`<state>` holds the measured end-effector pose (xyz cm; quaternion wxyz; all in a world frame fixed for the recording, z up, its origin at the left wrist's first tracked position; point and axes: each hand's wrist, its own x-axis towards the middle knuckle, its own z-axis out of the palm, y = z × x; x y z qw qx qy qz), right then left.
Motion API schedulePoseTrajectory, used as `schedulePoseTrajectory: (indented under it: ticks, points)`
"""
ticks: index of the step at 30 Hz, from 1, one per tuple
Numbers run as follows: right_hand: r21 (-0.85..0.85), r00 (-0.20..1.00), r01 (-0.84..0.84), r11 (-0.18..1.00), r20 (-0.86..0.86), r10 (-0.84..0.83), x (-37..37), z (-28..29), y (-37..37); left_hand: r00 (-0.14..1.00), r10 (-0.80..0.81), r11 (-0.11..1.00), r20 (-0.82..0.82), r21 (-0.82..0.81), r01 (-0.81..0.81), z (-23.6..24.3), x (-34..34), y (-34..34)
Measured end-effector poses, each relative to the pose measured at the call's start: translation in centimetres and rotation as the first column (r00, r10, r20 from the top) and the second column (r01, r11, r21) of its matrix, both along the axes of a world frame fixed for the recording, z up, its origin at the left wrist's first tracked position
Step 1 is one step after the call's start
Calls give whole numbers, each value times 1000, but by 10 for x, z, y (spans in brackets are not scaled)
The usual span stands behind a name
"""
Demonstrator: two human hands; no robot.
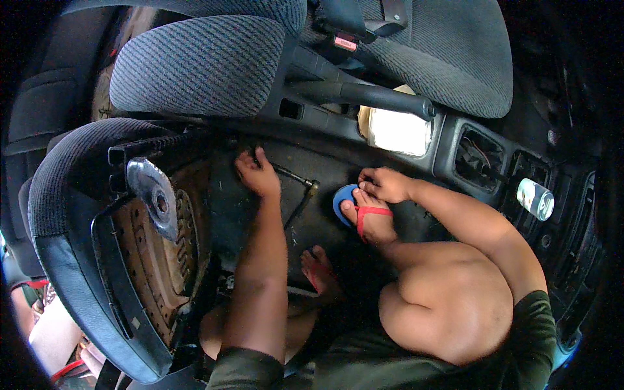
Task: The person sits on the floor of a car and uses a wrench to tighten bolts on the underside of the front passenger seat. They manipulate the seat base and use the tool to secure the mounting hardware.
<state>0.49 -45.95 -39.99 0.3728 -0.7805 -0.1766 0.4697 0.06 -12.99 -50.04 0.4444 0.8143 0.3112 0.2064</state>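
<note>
On the dark car floor, a socket wrench point(296, 177) lies with its long extension pointing toward the seat side and its handle angled back toward me. My left hand point(258, 174) is at the extension's far-left end, fingers curled about it; the very tip is hidden in shadow. My right hand point(388, 186) hovers by the toes of my right foot, which wears a blue sandal point(344, 203) with a red strap. Its fingers are bent together, and whatever they may hold is too small to make out.
A tipped seat point(97, 273) with exposed rusty underside and springs stands at left. Beyond the floor runs the centre console with a handbrake lever point(390, 99), a white packet point(400, 130) and an open shifter recess point(480, 151). A white can point(535, 199) sits at right.
</note>
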Motion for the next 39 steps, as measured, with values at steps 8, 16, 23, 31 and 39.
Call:
schedulePoseTrajectory:
  ticks: [8,16,23,31,39]
  points:
    - [-177,991,55,983,129,-32,-8,-4,12,752,-370,856,-545,115,504,48,-129,-83]
    - [-185,992,90,979,101,-72,-13,-3,0,948,-95,989,-304,76,123,107,-52,-84]
    - [-128,990,92,987,123,-76,-10,-2,2,995,-18,999,-95,33,22,114,-14,-36]
    - [-151,991,71,986,119,-53,-13,-7,1,987,-102,995,-126,-11,101,117,-11,-12]
    - [-128,988,79,989,139,-61,-13,-4,1,828,-403,899,-390,3,439,143,9,28]
